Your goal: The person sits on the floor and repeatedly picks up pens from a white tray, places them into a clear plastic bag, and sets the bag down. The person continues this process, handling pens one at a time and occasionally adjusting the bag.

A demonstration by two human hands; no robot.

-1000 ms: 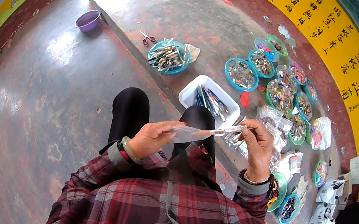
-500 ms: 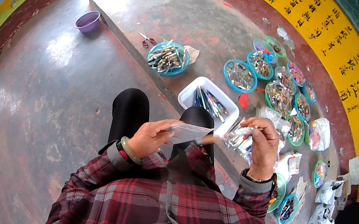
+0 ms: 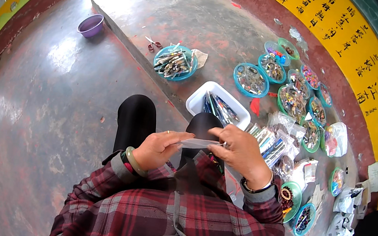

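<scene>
My left hand (image 3: 156, 150) pinches one end of a clear plastic bag (image 3: 195, 143), held flat above my knees. At the bag's other end is my right hand (image 3: 245, 156), its fingers bent around something small and pale that they mostly hide. Past my right knee, a white plastic tub (image 3: 194, 100) contains several pens (image 3: 220, 107). Just right of my right hand lie clear packets of pens (image 3: 271, 149) on the floor.
Blue and green baskets (image 3: 249, 94) of small items crowd the right side. A blue basket (image 3: 170, 77) of pens stands ahead, near red-handled scissors (image 3: 153, 46). A purple basin (image 3: 90, 26) sits far left. A low step edge (image 3: 127, 40) crosses the floor.
My right hand has moved left and down from above the pen packets to the bag's right end, carrying a small whitish item. My left hand still holds the bag, now more level.
</scene>
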